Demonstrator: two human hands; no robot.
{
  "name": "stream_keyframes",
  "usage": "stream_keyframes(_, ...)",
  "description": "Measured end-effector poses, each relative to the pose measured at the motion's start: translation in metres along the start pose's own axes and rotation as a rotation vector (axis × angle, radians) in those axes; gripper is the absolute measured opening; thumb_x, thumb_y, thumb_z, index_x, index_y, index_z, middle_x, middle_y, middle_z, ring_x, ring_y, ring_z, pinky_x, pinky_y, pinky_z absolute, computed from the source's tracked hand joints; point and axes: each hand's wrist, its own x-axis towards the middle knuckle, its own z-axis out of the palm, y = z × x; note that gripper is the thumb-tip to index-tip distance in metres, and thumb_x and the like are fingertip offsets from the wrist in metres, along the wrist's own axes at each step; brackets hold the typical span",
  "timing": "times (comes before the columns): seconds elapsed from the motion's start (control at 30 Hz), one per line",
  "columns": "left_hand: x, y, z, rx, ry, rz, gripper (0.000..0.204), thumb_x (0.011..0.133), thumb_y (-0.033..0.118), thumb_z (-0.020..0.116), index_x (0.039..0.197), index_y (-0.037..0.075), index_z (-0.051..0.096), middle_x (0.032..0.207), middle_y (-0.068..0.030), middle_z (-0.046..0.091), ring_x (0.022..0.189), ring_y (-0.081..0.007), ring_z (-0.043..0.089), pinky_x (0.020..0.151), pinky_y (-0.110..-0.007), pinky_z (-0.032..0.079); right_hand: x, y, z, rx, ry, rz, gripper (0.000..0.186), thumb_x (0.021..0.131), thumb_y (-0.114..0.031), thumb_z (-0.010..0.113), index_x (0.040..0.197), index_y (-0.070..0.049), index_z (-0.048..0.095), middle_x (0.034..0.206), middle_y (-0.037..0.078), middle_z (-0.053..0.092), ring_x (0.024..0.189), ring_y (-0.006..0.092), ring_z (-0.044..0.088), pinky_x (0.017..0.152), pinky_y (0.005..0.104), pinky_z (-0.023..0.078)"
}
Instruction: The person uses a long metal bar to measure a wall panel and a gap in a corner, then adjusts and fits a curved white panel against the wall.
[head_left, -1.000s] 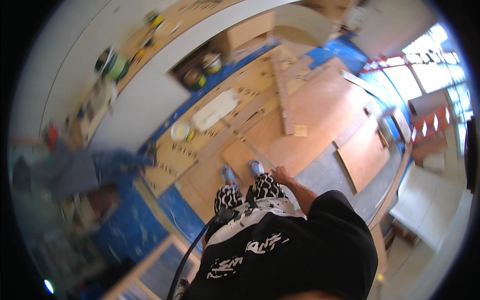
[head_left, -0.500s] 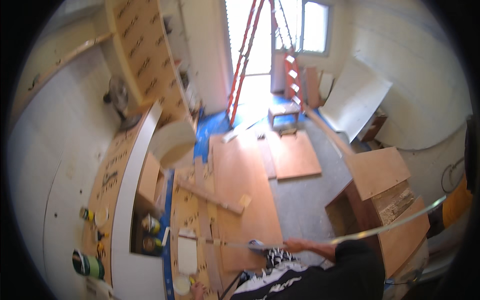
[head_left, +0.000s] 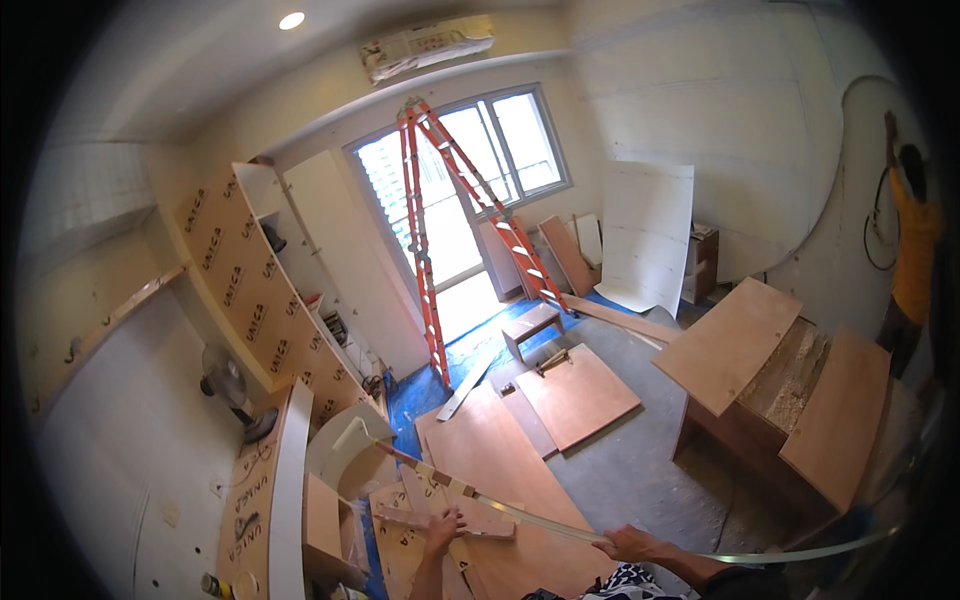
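Note:
A long, thin, flexible strip (head_left: 530,512) bows across the lower part of the head view, from beside the curved white panel on the left to the far right. My right hand (head_left: 635,546) is closed around it near its middle. Below the strip's left part, my left hand (head_left: 445,528) is raised with fingers apart, holding nothing that I can see. Behind that hand a narrow wooden batten (head_left: 490,528) lies over the plywood sheets. A long plywood panel (head_left: 500,455) stretches away from me on the floor.
A red stepladder (head_left: 418,235) stands before the bright doorway. To the right is a wooden cabinet (head_left: 700,440) topped with loose boards. A person in yellow (head_left: 912,255) reaches up the right wall. At left, a fan (head_left: 228,385) sits on a ledge.
My view has tilted up and turned. My left hand has risen from the lower edge toward the strip. My right hand still grips the strip, whose left end now points farther away.

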Motion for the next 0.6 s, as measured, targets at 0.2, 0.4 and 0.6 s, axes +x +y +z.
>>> stream_keyframes(0.2,0.089,0.088,0.167,-0.220,-0.314,-0.009,0.065,0.100,0.046,0.052,0.138,-0.005,0.038,0.122,-0.0232,0.060,0.103,-0.0342,0.066,0.085,-0.042,0.058,0.011,0.028,-0.061,0.138,0.267,0.046,0.044,0.095,-0.040,0.059,0.083,0.002,0.062,0.069,0.027,0.063,0.065,0.0461,0.064,0.061,0.0513,0.051)
stream_keyframes(0.4,0.107,0.200,0.301,-0.342,-0.357,0.131,0.037,0.096,0.013,0.061,0.126,-0.003,0.047,0.119,-0.0171,0.063,0.106,-0.0303,0.067,0.088,-0.044,0.056,0.026,0.070,-0.134,0.241,0.433,0.173,0.038,0.091,-0.034,0.066,0.078,0.001,0.059,0.059,0.020,0.061,0.057,0.0421,0.063,0.055,0.0481,0.051)
stream_keyframes(0.6,0.162,0.287,0.381,-0.280,-0.501,0.361,0.047,0.088,0.004,0.070,0.126,-0.005,0.045,0.110,-0.0192,0.066,0.093,-0.0310,0.071,0.080,-0.040,0.060,0.006,0.089,-0.173,0.180,0.576,0.283,0.031,0.087,-0.030,0.069,0.093,-0.002,0.057,0.061,0.018,0.062,0.058,0.0409,0.064,0.055,0.0472,0.051)
